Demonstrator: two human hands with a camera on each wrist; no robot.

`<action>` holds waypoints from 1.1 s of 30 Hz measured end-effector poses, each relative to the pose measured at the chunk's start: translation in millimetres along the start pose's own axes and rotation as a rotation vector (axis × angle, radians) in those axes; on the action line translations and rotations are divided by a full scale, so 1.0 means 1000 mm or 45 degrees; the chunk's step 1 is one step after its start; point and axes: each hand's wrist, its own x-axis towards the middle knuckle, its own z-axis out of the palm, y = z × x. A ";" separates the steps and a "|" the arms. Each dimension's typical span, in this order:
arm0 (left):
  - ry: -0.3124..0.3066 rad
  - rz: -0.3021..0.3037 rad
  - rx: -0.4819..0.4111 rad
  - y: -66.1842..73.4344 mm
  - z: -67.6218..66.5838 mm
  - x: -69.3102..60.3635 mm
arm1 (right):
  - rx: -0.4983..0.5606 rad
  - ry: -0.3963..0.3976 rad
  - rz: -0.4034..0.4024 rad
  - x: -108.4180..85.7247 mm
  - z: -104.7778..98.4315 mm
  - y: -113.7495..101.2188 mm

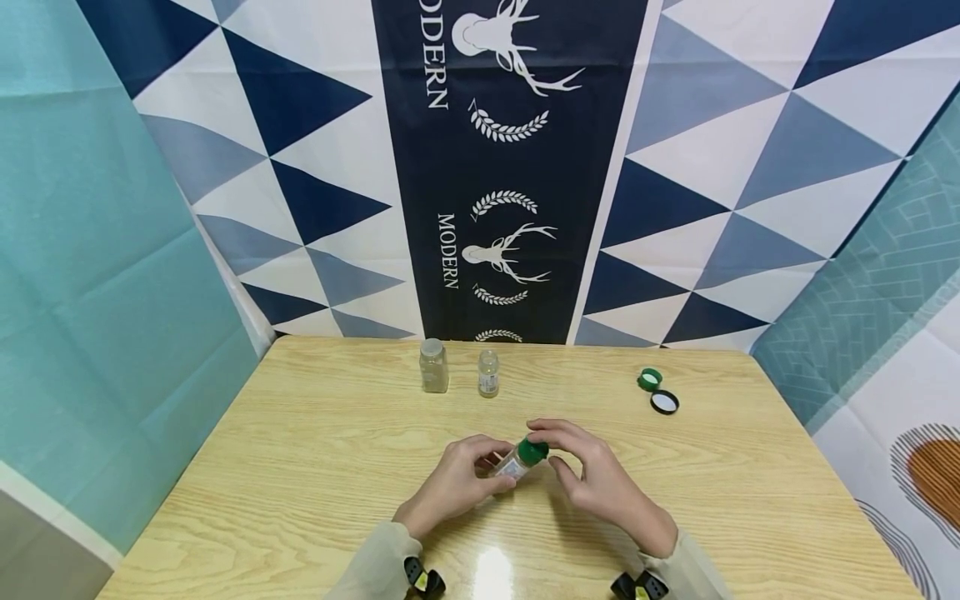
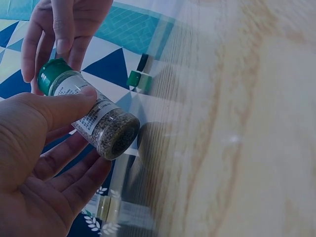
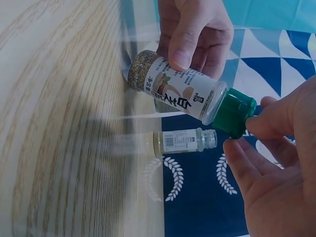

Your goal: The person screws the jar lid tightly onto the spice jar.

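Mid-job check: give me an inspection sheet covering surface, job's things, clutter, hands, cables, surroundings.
Surface: pale wood-grain table, with a bright reflection toward the near side.
Job's things: white-labelled clear cylindrical jar of small grains, held tilted, green plastic cap on it.
Clutter: squarish see-through jar and uncapped clear round bottle at the back; loose green round cap and black-rimmed round cap at right.
Left hand: holds the cylindrical jar.
Right hand: fingertips at its cap; whether gripping, cannot tell.
Cables: nothing seen.
Surroundings: blue-and-white triangle-patterned cloth behind, teal cloth at left.
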 end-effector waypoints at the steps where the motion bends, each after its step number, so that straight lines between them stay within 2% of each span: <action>1: -0.001 -0.001 0.001 0.000 0.000 0.000 | -0.001 0.000 0.000 0.000 0.000 0.000; 12: -0.005 -0.018 -0.009 0.002 -0.001 0.001 | 0.019 0.012 -0.021 0.001 0.001 0.000; 33: -0.006 -0.026 -0.001 0.003 -0.001 0.001 | 0.060 0.001 0.032 0.002 0.001 0.000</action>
